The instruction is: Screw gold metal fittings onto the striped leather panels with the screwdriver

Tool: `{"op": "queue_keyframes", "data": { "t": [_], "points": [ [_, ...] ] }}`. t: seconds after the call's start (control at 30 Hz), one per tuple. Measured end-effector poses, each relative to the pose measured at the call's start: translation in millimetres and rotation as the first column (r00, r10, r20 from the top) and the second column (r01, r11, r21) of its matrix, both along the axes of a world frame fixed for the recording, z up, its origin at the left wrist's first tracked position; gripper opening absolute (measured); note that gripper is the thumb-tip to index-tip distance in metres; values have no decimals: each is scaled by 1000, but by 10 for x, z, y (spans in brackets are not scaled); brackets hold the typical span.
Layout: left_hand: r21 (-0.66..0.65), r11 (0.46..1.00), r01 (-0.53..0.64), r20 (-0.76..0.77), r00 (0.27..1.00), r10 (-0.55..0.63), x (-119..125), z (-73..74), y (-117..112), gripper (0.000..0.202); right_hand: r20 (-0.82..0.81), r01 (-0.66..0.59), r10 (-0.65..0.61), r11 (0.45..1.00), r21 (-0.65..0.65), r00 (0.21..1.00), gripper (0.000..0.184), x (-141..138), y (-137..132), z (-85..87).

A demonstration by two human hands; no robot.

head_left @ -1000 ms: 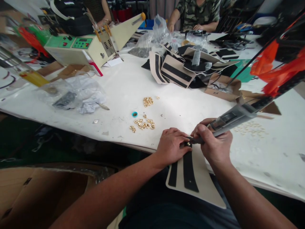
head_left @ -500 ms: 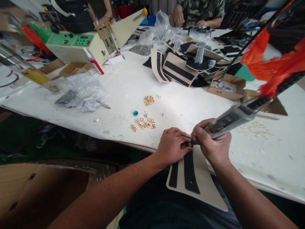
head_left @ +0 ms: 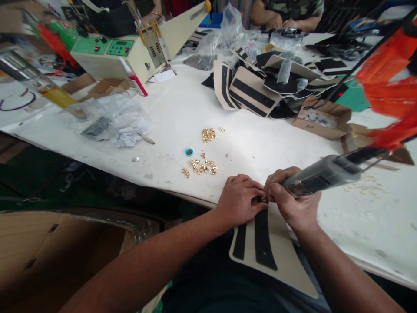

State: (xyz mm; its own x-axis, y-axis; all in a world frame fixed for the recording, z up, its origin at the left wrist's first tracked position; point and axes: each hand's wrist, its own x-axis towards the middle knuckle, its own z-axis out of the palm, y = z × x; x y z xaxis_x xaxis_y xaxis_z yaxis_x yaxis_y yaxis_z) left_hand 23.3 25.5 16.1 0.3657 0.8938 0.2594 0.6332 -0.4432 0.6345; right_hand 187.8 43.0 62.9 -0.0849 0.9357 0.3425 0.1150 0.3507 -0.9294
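My right hand [head_left: 295, 202] is closed round the front end of a grey electric screwdriver [head_left: 322, 176], which slants up to the right. Its tip is hidden by my fingers. Beside it, my left hand [head_left: 239, 200] is closed on the upper edge of a beige panel with black strips [head_left: 286, 263]. A small gold fitting [head_left: 263, 199] shows between the left thumb and fingers, close to the right fingertips. The panel hangs over the table's near edge towards my lap. On the white table [head_left: 163, 117], gold fittings [head_left: 203, 167] lie in loose clusters near a small blue cap [head_left: 189, 152].
More striped panels [head_left: 252, 91] are heaped at the back, with an open cardboard box [head_left: 322, 117] to their right. A control machine [head_left: 107, 56] and a plastic bag [head_left: 120, 117] stand left. Orange cloth [head_left: 384, 87] hangs by the screwdriver. Across the table, a person's hands [head_left: 283, 21] work.
The view has shifted slightly, so things on the table appear farther right. The screwdriver has tipped to a flatter slant. Both hands stay together at the panel's upper edge.
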Motion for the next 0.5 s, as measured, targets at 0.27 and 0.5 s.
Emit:
{"op": "queue_keyframes", "data": {
  "t": [0.27,0.5],
  "points": [
    [11,1000,-11,-3,1000,11,11,-6,2,13,43,-18,19,1000,-17,999,20,-18,-23,-17],
    [0,999,-32,-25,999,32,10,13,-20,20,-15,12,-12,1000,-28,1000,30,-3,-25,-73]
  ]
}}
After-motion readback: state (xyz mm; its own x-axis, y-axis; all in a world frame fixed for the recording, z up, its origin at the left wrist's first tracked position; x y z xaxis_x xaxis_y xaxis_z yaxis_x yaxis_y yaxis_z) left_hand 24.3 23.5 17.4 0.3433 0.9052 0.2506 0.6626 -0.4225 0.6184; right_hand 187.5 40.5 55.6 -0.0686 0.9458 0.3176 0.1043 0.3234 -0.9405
